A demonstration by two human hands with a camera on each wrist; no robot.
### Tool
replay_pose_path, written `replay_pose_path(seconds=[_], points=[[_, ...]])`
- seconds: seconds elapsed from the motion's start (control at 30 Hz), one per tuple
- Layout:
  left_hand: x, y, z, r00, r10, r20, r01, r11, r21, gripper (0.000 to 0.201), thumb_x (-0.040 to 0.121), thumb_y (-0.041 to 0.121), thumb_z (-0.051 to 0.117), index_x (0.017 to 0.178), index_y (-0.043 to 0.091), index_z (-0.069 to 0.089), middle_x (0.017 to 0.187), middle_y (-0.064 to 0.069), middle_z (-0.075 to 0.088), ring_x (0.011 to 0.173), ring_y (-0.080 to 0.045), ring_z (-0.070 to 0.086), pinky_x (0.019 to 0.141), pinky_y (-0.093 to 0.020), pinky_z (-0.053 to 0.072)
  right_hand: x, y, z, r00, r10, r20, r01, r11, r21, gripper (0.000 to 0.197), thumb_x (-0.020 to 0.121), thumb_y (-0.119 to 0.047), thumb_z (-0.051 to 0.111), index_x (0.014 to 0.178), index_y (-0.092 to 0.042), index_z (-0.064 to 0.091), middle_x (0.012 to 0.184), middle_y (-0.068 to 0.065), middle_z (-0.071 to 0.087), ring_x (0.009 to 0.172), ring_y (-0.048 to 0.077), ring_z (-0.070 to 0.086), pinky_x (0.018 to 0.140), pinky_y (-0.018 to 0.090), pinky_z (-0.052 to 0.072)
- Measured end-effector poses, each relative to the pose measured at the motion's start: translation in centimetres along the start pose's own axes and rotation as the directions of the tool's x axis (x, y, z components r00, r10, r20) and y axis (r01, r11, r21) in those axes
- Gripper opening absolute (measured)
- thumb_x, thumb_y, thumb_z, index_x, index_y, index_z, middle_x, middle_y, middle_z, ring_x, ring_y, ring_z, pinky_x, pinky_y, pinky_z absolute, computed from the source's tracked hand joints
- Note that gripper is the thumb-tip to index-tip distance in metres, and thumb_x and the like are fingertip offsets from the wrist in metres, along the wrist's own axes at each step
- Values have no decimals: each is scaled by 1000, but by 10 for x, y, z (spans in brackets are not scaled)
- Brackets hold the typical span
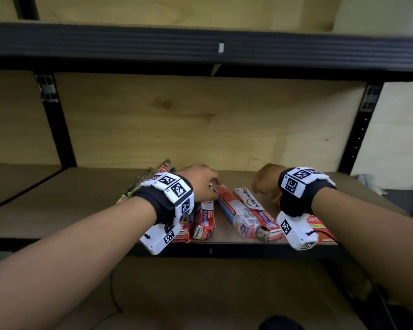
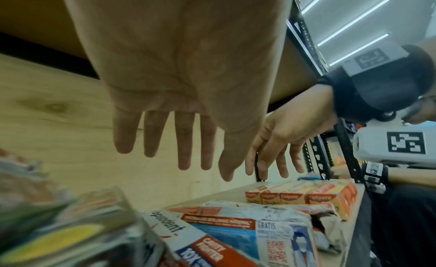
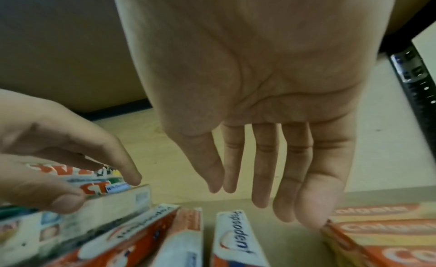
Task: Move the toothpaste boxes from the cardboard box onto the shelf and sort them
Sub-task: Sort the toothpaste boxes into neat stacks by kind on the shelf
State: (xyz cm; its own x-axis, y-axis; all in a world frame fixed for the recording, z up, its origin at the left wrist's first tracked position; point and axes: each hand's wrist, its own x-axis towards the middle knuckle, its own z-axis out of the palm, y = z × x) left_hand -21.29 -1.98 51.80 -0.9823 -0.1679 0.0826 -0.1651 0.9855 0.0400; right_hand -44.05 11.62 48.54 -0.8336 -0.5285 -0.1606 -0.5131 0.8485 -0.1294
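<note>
Several toothpaste boxes lie on the wooden shelf (image 1: 57, 210). Green and red boxes (image 1: 134, 189) are piled at the left, partly hidden by my left wrist. Red-and-white Pepsodent boxes (image 1: 248, 210) (image 2: 212, 233) (image 3: 235, 237) lie in the middle, two of them skewed. Orange Colgate boxes (image 1: 317, 226) (image 2: 306, 196) (image 3: 382, 233) sit at the right. My left hand (image 1: 210, 184) (image 2: 184, 155) hovers over the far end of the left boxes, fingers straight, holding nothing. My right hand (image 1: 260, 184) (image 3: 264, 177) hangs with straight fingers just above the gap between Pepsodent and Colgate boxes. The cardboard box is out of view.
The black beam of the upper shelf (image 1: 200, 44) runs close overhead. Black uprights (image 1: 57, 129) (image 1: 358, 129) frame the bay, backed by a plywood panel (image 1: 200, 120). Bare shelf board stretches left of the boxes and behind them. A lower board (image 1: 200, 294) carries a black cable.
</note>
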Motion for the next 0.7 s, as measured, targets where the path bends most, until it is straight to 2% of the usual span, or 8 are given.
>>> replay_pose_path(seconds=[0.07, 0.1, 0.2, 0.3, 0.4, 0.5, 0.6, 0.7], points=[[13, 16, 10, 998, 1, 63, -3, 999, 32, 37, 89, 38, 65, 119, 16, 65, 119, -5, 64, 104, -24, 60, 81, -28, 46, 32, 37, 19, 993, 31, 115, -21, 996, -86, 42, 47, -55, 79, 81, -33, 69, 73, -4, 72, 54, 19, 70, 57, 46, 61], [19, 22, 15, 996, -1, 94, -3, 999, 40, 35, 88, 36, 65, 115, 14, 67, 114, -7, 66, 103, -26, 62, 83, -30, 49, 21, 42, 22, 984, 36, 172, -35, 999, -9, 40, 50, -51, 80, 82, -31, 70, 75, -4, 73, 57, 18, 71, 58, 43, 60], [39, 32, 29, 983, -10, 186, -12, 994, 112, 34, 82, 30, 69, 113, 17, 68, 111, -8, 69, 102, -30, 65, 90, -38, 53, -84, 1, 10, 995, -29, 92, 25, 999, 45, 26, 77, -36, 72, 99, -21, 72, 97, 2, 73, 85, 21, 72, 76, 38, 61], [57, 35, 40, 959, 31, 281, -81, 982, 169, 48, 83, 23, 68, 130, 23, 58, 128, -8, 61, 116, -30, 58, 101, -39, 45, -92, -8, 18, 993, -50, 110, 51, 999, 1, 48, 89, -45, 61, 126, -14, 62, 123, 6, 65, 107, 26, 64, 94, 38, 53], [72, 32, 47, 951, 39, 308, -96, 980, 172, 52, 90, 27, 64, 140, 29, 49, 139, -4, 54, 123, -26, 54, 106, -35, 40, -77, -8, 36, 995, -96, 28, 96, 995, -3, 56, 93, -50, 52, 136, -15, 52, 138, 7, 55, 120, 27, 57, 100, 33, 48], [78, 29, 51, 952, 79, 295, -114, 988, 103, 47, 89, 30, 66, 134, 33, 56, 133, -1, 54, 117, -26, 55, 101, -31, 42, -71, -10, 47, 992, -129, 1, 129, 991, -46, 60, 93, -58, 47, 133, -14, 54, 132, 9, 60, 113, 28, 60, 95, 34, 50], [81, 30, 46, 951, 117, 288, -126, 992, 13, 43, 89, 23, 68, 131, 27, 61, 126, -1, 60, 114, -25, 59, 81, -16, 44, -69, -13, 51, 991, -133, 3, 132, 987, -94, 55, 93, -53, 49, 129, -12, 57, 128, 10, 63, 109, 29, 63, 91, 33, 51], [87, 32, 38, 878, 159, 451, -200, 979, 45, 61, 82, 11, 77, 139, 14, 53, 126, 5, 57, 117, -14, 54, 80, -15, 38, -67, -13, 42, 993, -110, 52, 114, 990, -80, 53, 92, -44, 56, 133, -11, 56, 132, 10, 60, 114, 28, 61, 96, 33, 52]])
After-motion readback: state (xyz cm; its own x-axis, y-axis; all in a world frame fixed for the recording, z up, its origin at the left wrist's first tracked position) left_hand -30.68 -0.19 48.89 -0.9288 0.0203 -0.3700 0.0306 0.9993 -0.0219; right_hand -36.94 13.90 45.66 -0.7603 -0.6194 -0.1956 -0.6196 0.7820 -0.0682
